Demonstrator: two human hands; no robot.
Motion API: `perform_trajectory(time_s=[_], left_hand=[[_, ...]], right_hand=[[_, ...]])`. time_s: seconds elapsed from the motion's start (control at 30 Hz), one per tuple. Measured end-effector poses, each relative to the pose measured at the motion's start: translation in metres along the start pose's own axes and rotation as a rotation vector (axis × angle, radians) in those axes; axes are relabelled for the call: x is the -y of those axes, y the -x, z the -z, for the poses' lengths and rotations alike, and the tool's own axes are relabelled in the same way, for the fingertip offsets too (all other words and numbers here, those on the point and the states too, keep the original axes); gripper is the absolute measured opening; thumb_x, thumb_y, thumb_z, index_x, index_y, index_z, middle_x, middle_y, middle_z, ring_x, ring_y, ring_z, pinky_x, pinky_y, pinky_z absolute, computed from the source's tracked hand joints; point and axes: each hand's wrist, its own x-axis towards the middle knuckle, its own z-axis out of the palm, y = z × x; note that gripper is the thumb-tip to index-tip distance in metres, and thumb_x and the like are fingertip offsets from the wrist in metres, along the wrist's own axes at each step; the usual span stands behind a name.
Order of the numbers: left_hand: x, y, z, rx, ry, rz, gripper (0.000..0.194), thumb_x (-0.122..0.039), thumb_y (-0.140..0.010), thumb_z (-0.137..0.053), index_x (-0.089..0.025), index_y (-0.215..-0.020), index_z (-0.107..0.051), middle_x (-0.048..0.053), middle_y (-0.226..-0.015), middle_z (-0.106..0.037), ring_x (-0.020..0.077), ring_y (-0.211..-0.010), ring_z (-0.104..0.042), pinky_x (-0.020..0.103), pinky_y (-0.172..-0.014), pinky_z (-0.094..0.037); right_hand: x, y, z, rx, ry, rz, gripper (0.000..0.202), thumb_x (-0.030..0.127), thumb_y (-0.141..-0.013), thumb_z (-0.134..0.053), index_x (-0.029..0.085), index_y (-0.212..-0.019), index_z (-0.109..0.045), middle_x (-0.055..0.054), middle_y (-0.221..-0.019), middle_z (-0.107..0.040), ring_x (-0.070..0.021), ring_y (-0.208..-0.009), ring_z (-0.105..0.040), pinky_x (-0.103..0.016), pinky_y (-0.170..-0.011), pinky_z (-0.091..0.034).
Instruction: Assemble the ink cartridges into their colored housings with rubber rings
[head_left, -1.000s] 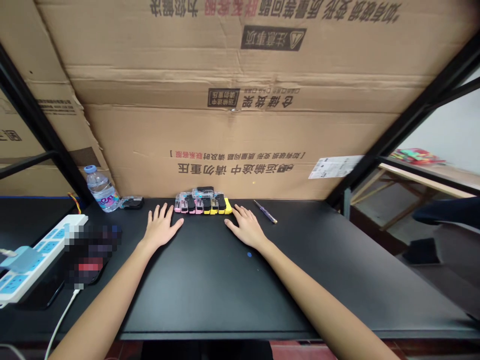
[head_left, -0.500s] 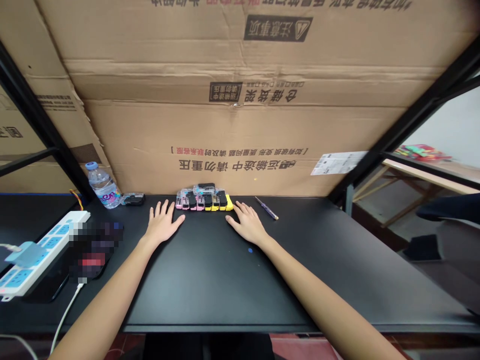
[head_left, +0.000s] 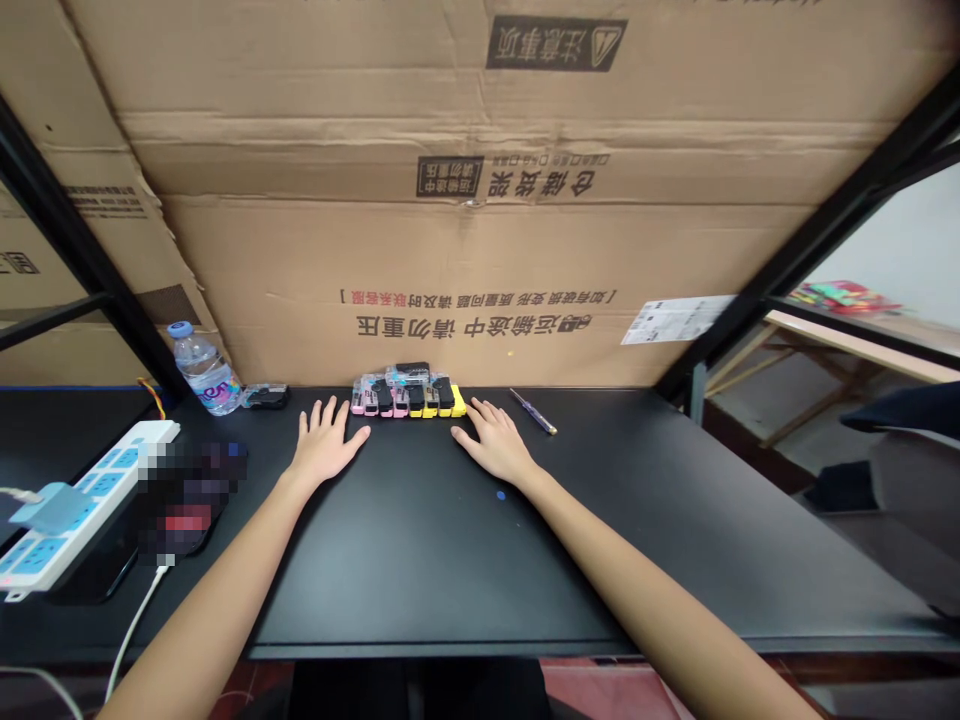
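Both palms face down on the black table (head_left: 442, 560). My left hand (head_left: 324, 440) lies flat with its fingers spread, just left of a row of small pink, yellow and black devices (head_left: 409, 395) with clear parts. My right hand (head_left: 495, 440) rests at the row's right end, fingers spread and fingertips beside the yellow piece (head_left: 458, 402). Neither hand holds anything. One more black and clear device lies on top of the row. A thin screwdriver-like tool (head_left: 534, 412) lies to the right of my right hand.
At the left stand a water bottle (head_left: 204, 368) and a separate black device (head_left: 266, 397). A white power strip (head_left: 90, 505) and a blurred-out phone-like item with a white cable (head_left: 135, 625) lie nearer. Cardboard (head_left: 472, 250) rises behind the table. A blue spot (head_left: 501, 495) is near my right wrist.
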Motion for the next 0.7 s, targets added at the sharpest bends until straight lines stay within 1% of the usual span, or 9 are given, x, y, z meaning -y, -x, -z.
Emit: perform_trajectory(time_s=[0.23, 0.47, 0.7], left_hand=[[0.0003, 0.0005, 0.0007, 0.017, 0.004, 0.0, 0.084, -0.069, -0.106, -0.032, -0.016, -0.171, -0.034, 0.013, -0.18, -0.022, 0.0405, -0.167, -0.016, 0.064, -0.134, -0.015], [0.0019, -0.0009, -0.0014, 0.008, 0.019, -0.009, 0.085, -0.07, -0.105, -0.032, -0.015, -0.171, -0.035, 0.014, -0.18, -0.023, 0.0417, -0.167, -0.016, 0.065, -0.133, -0.015], [0.0036, -0.0025, -0.0048, -0.003, 0.028, -0.017, 0.085, -0.07, -0.105, -0.032, -0.015, -0.17, -0.035, 0.015, -0.18, -0.023, 0.0427, -0.167, -0.017, 0.066, -0.132, -0.016]], right_hand=[[0.0005, 0.0002, 0.0006, 0.009, -0.009, -0.007, 0.067, 0.057, -0.107, -0.043, 0.014, -0.158, -0.053, -0.017, -0.172, -0.042, -0.0375, -0.162, -0.034, -0.055, -0.132, -0.025], [-0.0004, -0.0003, -0.001, -0.003, 0.001, 0.002, 0.068, 0.056, -0.107, -0.043, 0.011, -0.157, -0.053, -0.019, -0.171, -0.043, -0.0377, -0.161, -0.035, -0.055, -0.132, -0.026], [-0.0029, -0.0009, -0.0025, -0.002, 0.003, 0.011, 0.067, 0.057, -0.108, -0.042, 0.014, -0.158, -0.053, -0.018, -0.172, -0.042, -0.0376, -0.161, -0.036, -0.055, -0.131, -0.026]])
